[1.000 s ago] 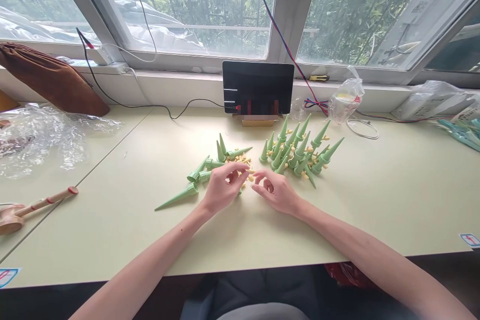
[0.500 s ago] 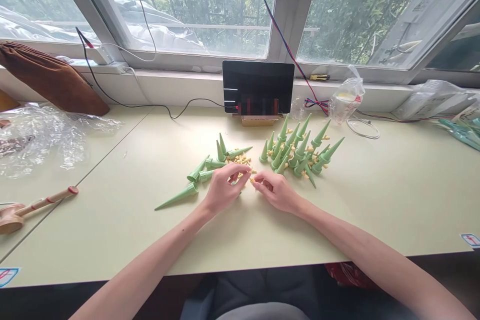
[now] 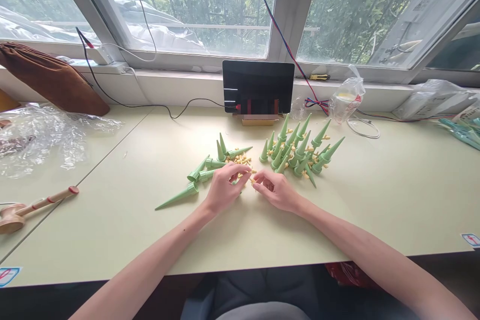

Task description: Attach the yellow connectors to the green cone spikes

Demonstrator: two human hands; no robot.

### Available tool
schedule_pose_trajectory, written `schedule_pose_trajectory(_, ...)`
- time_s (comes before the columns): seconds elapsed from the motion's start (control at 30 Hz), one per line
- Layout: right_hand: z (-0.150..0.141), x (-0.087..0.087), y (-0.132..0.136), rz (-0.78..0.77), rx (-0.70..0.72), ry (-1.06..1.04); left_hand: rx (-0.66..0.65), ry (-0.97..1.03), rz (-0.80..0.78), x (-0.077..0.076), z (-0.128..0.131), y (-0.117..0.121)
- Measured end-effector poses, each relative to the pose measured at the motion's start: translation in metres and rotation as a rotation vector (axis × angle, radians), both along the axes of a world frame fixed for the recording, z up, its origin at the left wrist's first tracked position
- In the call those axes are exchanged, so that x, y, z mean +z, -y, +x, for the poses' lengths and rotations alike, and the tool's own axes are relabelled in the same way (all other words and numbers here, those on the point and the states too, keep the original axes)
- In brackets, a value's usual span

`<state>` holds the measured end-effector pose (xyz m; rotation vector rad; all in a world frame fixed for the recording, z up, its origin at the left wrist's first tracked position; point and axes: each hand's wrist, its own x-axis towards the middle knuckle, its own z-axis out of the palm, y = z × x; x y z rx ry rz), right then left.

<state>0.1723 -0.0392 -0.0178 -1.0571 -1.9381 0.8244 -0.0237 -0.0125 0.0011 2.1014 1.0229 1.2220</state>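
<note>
My left hand [image 3: 224,187] and my right hand [image 3: 275,190] meet at the middle of the pale green table [image 3: 393,195], fingers curled. A green cone spike, mostly hidden, sits in my left hand. My right fingertips pinch a small yellow piece [image 3: 254,184] beside it. Loose green spikes [image 3: 204,170] lie left of my hands, with one long spike [image 3: 176,197] nearest the front. Small yellow pieces [image 3: 240,160] are scattered just behind my fingers. A cluster of spikes fitted with yellow pieces [image 3: 300,155] stands to the right rear.
A dark tablet [image 3: 258,87] leans on a stand at the back under the window. A brown bag [image 3: 52,80] and crumpled clear plastic [image 3: 41,135] sit far left, with a wooden toy [image 3: 33,205] near the left edge. Plastic bags [image 3: 347,97] and cables lie at the right rear.
My two hands have drawn closer together, and my right fingertips now pinch a small yellow piece next to the left hand.
</note>
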Motion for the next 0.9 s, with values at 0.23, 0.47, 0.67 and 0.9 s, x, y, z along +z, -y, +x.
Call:
schedule_pose_trajectory(0.23,-0.001,0.0,-0.001,-0.02,-0.011,0.002,-0.001,-0.009,-0.002,-0.002,0.0,-0.001)
schedule_pose_trajectory(0.47,-0.001,-0.001,-0.001,-0.02,-0.018,-0.034,0.015,-0.03,0.012,-0.001,0.0,-0.001)
schedule_pose_trajectory(0.67,-0.001,-0.001,0.0,-0.052,-0.042,-0.055,0.114,0.002,-0.011,0.003,-0.003,-0.005)
schedule_pose_trajectory(0.9,-0.001,0.002,0.0,-0.067,-0.054,-0.057,0.2,0.032,-0.048,0.008,-0.005,-0.006)
